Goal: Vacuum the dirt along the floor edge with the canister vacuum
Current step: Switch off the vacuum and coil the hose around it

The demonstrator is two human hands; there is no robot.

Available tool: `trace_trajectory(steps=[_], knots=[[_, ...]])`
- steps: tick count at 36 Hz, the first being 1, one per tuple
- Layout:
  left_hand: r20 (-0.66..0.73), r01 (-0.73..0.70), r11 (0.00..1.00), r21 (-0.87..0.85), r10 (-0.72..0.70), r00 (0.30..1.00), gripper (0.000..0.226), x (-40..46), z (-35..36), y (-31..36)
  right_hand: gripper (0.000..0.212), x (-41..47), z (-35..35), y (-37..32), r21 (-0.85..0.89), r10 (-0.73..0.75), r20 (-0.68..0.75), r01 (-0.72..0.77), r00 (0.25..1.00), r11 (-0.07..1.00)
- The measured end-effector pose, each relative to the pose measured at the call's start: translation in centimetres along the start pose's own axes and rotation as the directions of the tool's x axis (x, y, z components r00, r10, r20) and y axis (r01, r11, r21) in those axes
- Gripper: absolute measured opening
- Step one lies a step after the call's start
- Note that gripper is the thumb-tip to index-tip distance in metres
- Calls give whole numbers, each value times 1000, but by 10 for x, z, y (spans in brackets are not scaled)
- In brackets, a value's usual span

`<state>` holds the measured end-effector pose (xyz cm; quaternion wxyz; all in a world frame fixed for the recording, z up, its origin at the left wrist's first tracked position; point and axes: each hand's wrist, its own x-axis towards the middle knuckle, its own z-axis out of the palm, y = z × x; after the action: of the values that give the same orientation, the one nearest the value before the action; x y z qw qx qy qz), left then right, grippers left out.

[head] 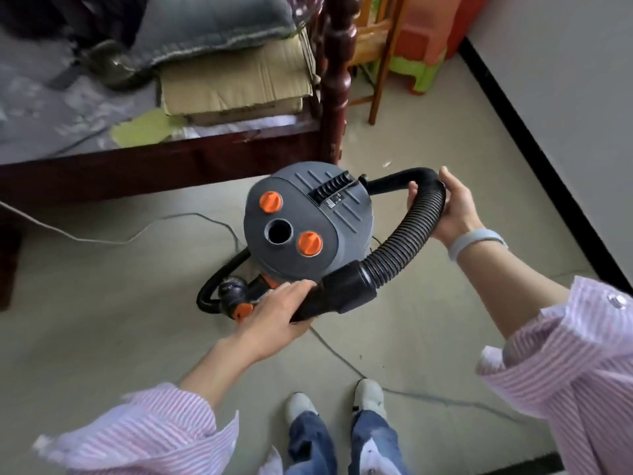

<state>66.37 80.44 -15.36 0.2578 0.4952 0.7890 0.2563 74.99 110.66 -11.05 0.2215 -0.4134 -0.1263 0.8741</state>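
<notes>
A: Where does it stand?

B: The canister vacuum [301, 217] sits on the floor [102, 320] near the corner of the dark wooden bed frame [164, 162], well apart from the black baseboard [534, 138] on the right. The left hand [274, 313] curls its fingers round the smooth cuff [342, 289] at the near end of the hose [411, 234]; the right hand [452, 207] wraps the ribbed part at the top of its loop.

A: So what could go wrong?

B: First, the round port [278, 231] on the lid is open, between two orange caps [270, 202] — if the cuff belongs there and goes in crooked, I judge suction would leak. The far end seems to run behind the body, though I cannot tell whether it is plugged in.

A: And underfoot?

B: A thin grey cord [342, 358] trails across the floor just ahead of the white shoes [370, 395] — a step forward could snag it and tug the canister over or pull the plug.

A: Anything else?

B: The hose is bent tight between both hands; forcing it further may kink it. Little dirt shows along the edge, only a pale fleck [386, 164] near the bedpost.
</notes>
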Motion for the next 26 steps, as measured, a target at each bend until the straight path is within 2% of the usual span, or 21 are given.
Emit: trace_trajectory(steps=[3, 7, 9, 11, 14, 16, 19, 22, 26], knots=[[-47, -3, 1000, -20, 2, 999, 39, -4, -3, -10, 43, 5, 30, -16, -38, -24, 27, 25, 999, 999], [-74, 37, 998, -48, -40, 996, 37, -2, -11, -31, 45, 18, 60, -30, -118, -15, 109, 28, 994, 993], [-113, 66, 998, 4, -65, 991, 41, 6, -15, -46, 41, 29, 67, -32, -223, 26, 120, 1, 992, 975], [-100, 102, 989, 104, -92, 991, 58, 15, -17, -64, 35, 39, 62, -27, -403, 88, 66, -54, 994, 914], [-7, 129, 957, 258, -132, 991, 74, 19, -13, -93, 30, 46, 33, -10, -615, 231, -48, -211, 972, 760], [31, 158, 923, 352, -180, 983, 63, 20, -11, -105, 25, 50, 4, 1, -622, 290, -122, -300, 949, 723], [33, 215, 881, 422, -252, 967, 50, 34, -8, -110, 17, 67, -37, 10, -570, 278, -220, -354, 935, 741], [98, 235, 852, 468, -315, 944, 51, 51, 1, -112, 15, 85, -77, 16, -582, 250, -340, -412, 907, 701], [115, 183, 859, 478, -267, 957, 66, 56, 30, -128, 17, 106, -116, 27, -626, 217, -442, -473, 870, 620]])
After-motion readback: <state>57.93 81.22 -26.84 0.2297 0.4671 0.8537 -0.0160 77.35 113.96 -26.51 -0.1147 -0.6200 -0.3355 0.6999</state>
